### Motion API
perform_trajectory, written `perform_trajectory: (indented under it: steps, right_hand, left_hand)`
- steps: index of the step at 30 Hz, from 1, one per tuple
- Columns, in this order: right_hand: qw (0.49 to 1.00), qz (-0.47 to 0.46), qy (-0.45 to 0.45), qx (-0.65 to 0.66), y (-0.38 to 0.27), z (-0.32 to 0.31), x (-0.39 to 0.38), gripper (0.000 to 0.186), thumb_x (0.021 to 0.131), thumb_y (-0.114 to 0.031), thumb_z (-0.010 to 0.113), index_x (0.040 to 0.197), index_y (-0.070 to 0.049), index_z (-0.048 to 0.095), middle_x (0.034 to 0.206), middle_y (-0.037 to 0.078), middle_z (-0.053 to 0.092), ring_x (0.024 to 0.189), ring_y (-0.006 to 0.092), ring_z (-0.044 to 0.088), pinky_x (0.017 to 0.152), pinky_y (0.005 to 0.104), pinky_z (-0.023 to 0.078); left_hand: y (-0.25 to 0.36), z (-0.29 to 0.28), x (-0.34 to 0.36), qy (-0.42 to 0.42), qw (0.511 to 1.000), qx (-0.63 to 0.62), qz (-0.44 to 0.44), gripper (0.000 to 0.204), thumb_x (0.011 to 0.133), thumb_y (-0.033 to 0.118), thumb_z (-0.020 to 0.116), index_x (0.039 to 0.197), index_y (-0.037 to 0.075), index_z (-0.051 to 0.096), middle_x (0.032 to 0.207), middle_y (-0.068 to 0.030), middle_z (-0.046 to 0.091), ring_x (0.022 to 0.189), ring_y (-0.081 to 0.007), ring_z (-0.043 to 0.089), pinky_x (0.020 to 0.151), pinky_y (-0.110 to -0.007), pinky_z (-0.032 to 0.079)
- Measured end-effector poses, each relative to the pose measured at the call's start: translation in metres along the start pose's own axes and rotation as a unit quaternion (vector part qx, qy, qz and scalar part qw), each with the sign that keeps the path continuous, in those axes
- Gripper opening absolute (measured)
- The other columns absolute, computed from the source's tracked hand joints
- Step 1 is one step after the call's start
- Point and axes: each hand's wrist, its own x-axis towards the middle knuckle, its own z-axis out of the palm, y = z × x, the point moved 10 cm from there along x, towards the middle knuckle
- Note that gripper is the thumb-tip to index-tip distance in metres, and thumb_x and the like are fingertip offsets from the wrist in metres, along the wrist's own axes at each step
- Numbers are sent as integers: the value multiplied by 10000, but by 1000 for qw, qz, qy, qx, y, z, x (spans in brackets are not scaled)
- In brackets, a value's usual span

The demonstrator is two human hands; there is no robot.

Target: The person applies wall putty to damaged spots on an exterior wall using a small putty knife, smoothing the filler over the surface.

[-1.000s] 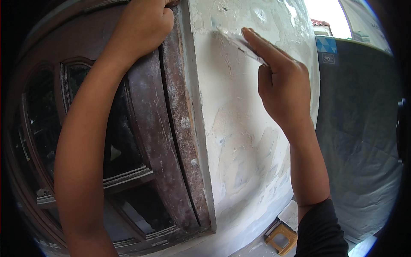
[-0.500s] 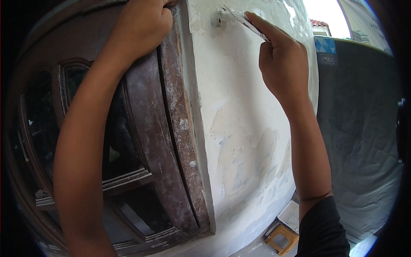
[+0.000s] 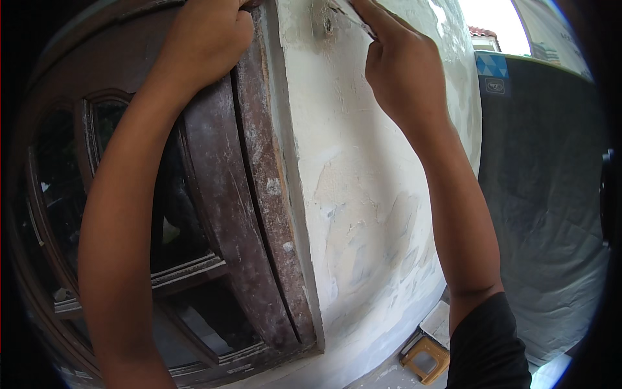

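My right hand [image 3: 407, 78] is closed round a thin, flat putty knife [image 3: 355, 19], seen nearly edge-on, with the index finger stretched along it. Its blade is by the upper part of a patchy white plastered wall [image 3: 353, 142], beside a small dark hole [image 3: 328, 26] with rough edges. At the top of the picture my left hand [image 3: 217, 35] is closed, in front of the upper part of a worn dark brown wooden frame [image 3: 259, 129]. Its fingertips are mostly cut off by the upper edge, so whatever they grip cannot be made out.
Left of the wall stands a dark wooden door or window with glass panes [image 3: 175, 227]. A large dark grey cover [image 3: 544, 194] hangs on the right. Low down, a yellowish-brown stool [image 3: 424, 360] stands on the floor near the wall's foot, with a pale flat piece [image 3: 437, 322] behind it.
My right hand has moved up and to the left with the putty knife, closer to the hole. My left hand stays closed in nearly the same place. The view has shifted slightly.
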Motion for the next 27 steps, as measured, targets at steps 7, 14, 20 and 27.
perform_trajectory:
  steps: [7, 14, 20, 27]
  right_hand:
    - [990, -86, -105, 24, -29, 12, -73, 556, 857, 90, 531, 1377, -104, 570, 1353, 127, 615, 1295, 291, 551, 1050, 395, 504]
    - [999, -1, -4, 41, 6, -29, -26, 481, 848, 80, 562, 1263, -132, 677, 1200, 118, 701, 1044, 304, 698, 881, 367, 581]
    - [994, -77, -73, 42, -24, 27, -32, 546, 848, 84, 523, 1381, -32, 541, 1390, 159, 573, 1304, 322, 529, 1072, 394, 481]
    - [988, -61, -123, 68, -24, -12, -85, 518, 840, 82, 547, 1319, -98, 626, 1307, 131, 641, 1228, 280, 606, 1002, 380, 530]
  left_hand:
    - [-7, 0, -3, -4, 1000, -12, -14, 461, 798, 14, 451, 1218, -86, 613, 1143, -309, 654, 1076, -429, 644, 954, -426, 503]
    - [-6, 2, -5, -7, 999, -26, -22, 465, 794, 5, 450, 1220, -87, 613, 1136, -315, 653, 1066, -428, 651, 948, -418, 506]
    - [11, 1, -2, -16, 999, -9, -38, 468, 793, 1, 447, 1222, -94, 609, 1143, -311, 655, 1072, -421, 652, 957, -411, 505]
    - [-1, 3, -5, -15, 1000, 3, 23, 479, 797, 13, 452, 1242, -87, 600, 1126, -319, 652, 1053, -436, 650, 938, -430, 510]
